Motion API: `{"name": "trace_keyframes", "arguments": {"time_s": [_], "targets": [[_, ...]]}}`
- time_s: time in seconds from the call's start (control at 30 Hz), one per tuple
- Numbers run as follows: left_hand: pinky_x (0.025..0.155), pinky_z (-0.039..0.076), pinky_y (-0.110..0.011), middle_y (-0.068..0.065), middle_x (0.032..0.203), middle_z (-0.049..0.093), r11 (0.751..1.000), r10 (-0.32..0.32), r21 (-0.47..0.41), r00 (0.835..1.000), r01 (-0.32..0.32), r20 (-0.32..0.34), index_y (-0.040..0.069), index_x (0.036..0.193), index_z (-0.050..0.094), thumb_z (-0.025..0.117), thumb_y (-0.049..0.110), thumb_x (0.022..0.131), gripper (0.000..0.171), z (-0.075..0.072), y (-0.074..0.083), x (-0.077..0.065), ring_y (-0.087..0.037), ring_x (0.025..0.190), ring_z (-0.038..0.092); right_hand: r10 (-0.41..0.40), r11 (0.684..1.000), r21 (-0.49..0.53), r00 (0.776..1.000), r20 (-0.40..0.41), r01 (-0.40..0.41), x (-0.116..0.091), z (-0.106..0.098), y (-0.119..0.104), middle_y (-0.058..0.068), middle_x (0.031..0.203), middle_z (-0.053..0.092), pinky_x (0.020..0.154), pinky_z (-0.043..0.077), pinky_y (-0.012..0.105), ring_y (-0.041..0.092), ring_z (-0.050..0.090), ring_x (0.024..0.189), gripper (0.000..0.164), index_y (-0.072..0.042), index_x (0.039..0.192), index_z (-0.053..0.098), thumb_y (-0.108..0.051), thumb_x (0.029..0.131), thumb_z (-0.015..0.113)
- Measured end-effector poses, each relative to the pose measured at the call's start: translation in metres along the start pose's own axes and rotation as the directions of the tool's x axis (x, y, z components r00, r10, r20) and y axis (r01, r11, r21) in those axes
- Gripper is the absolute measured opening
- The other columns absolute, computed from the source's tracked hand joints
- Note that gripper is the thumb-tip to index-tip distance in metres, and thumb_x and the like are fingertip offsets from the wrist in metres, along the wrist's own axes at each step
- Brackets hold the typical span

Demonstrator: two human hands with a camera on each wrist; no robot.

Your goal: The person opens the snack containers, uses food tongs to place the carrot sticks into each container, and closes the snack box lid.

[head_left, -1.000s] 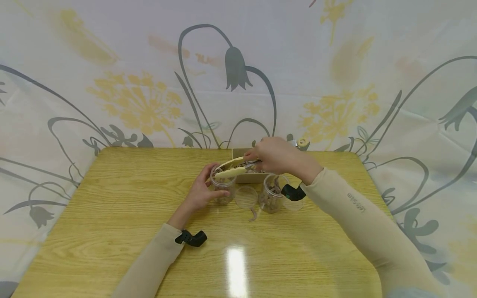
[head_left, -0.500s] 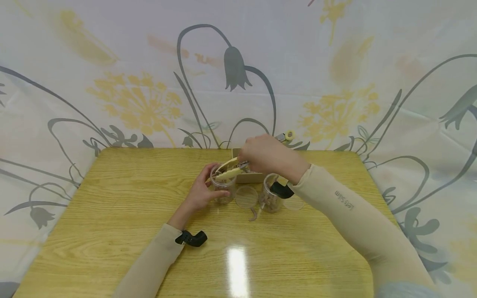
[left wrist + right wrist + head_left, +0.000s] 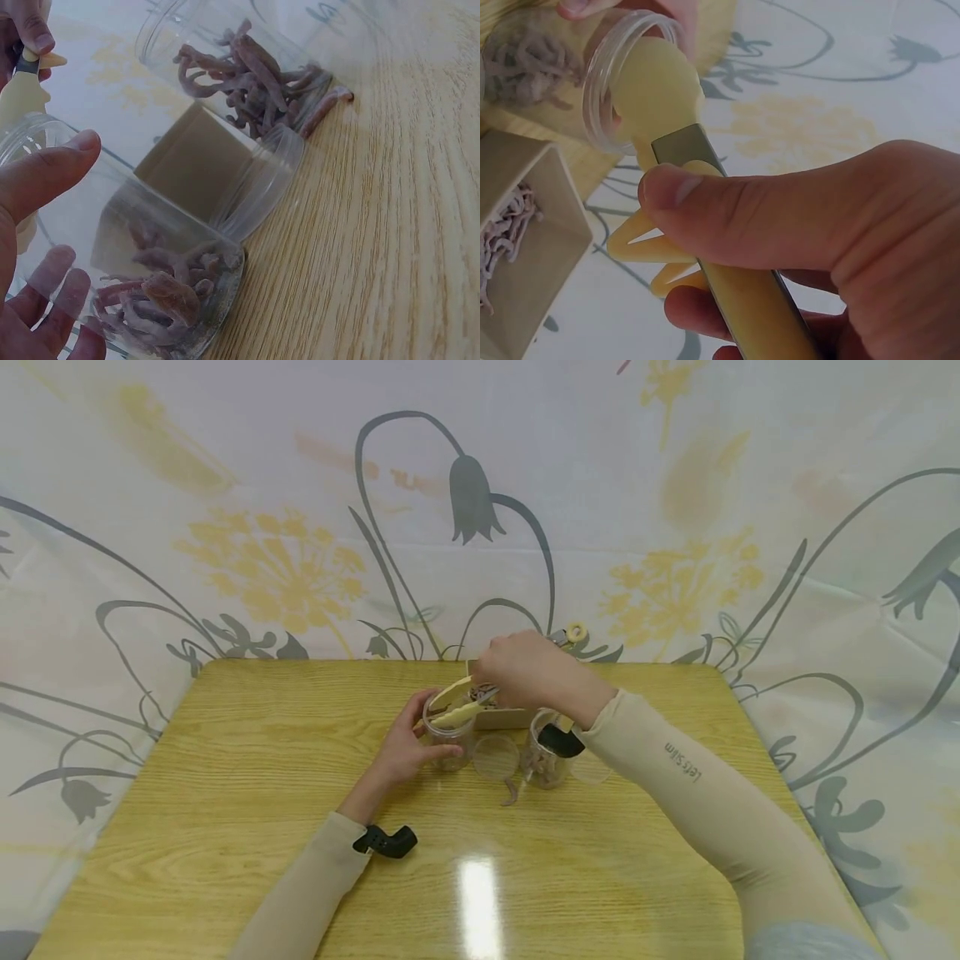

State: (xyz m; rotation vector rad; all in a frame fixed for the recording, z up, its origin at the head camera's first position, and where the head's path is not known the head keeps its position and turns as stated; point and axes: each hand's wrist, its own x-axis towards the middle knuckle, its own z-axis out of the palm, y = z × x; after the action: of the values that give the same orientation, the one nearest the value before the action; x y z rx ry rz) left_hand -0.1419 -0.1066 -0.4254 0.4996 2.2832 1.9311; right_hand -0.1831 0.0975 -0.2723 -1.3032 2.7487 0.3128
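Note:
My left hand (image 3: pixel 401 750) grips a clear jar (image 3: pixel 454 757) around its side, thumb in front. Brownish-purple curled strips (image 3: pixel 169 304) lie at the bottom of that jar. In my right hand (image 3: pixel 534 673) is a pair of yellow tongs (image 3: pixel 660 90) with metal parts, held with the thumb on top. The tongs' tips are inside the jar's mouth and stand apart; whether a strip is between them cannot be told. Behind and right of the jar, partly under my right hand, is a beige box (image 3: pixel 501 720) with more strips (image 3: pixel 510 229).
A second clear jar (image 3: pixel 546 767) with strips stands to the right, partly hidden by the right wrist camera. One clear lid (image 3: pixel 496 757) sits between the jars, another (image 3: pixel 591 768) farther right. A loose strip (image 3: pixel 511 792) lies on the wooden table (image 3: pixel 300 710) in front. Patterned cloth hangs behind.
My right hand has shifted left with the tongs, whose handle end has swung left too. The left hand and its jar have stayed in place.

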Motion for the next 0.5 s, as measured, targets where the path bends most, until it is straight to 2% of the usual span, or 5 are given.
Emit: {"name": "trace_keyframes", "arguments": {"time_s": [0.17,0.33,0.5], "targets": [[0.111,0.028,-0.061,-0.024,0.146,0.042,1.0,0.0,-0.016,1.0,0.0,0.005,-0.003,0.148,0.036,0.081,-0.008,0.078,0.083,0.0,-0.001,0.0,-0.042,0.134,0.04,0.024,0.997,0.07,0.999,0.031,-0.026,-0.006,-0.002,0.006,-0.004,0.099,0.072,0.076,0.055,0.043,0.023,0.064,0.089,0.028,-0.02,0.11,0.078,-0.013,0.083,0.079],[0.111,0.028,-0.061,-0.028,0.144,0.044,1.0,-0.001,-0.022,1.0,0.001,0.003,-0.004,0.148,0.035,0.081,-0.008,0.078,0.083,-0.001,-0.002,0.001,-0.044,0.134,0.038,0.09,0.98,0.172,0.994,0.067,-0.1,-0.013,-0.001,0.016,-0.002,0.113,0.071,0.081,0.055,0.046,0.024,0.064,0.098,0.04,-0.018,0.123,0.073,-0.018,0.083,0.08],[0.11,0.029,-0.061,-0.028,0.144,0.045,1.0,0.011,-0.017,1.0,-0.011,0.004,-0.004,0.147,0.036,0.081,-0.008,0.078,0.082,-0.001,-0.003,0.001,-0.042,0.135,0.04,0.107,0.96,0.256,0.993,0.05,-0.117,-0.023,0.004,0.028,0.002,0.13,0.065,0.088,0.054,0.046,0.026,0.064,0.11,0.05,-0.016,0.129,0.069,-0.024,0.082,0.084]]}}
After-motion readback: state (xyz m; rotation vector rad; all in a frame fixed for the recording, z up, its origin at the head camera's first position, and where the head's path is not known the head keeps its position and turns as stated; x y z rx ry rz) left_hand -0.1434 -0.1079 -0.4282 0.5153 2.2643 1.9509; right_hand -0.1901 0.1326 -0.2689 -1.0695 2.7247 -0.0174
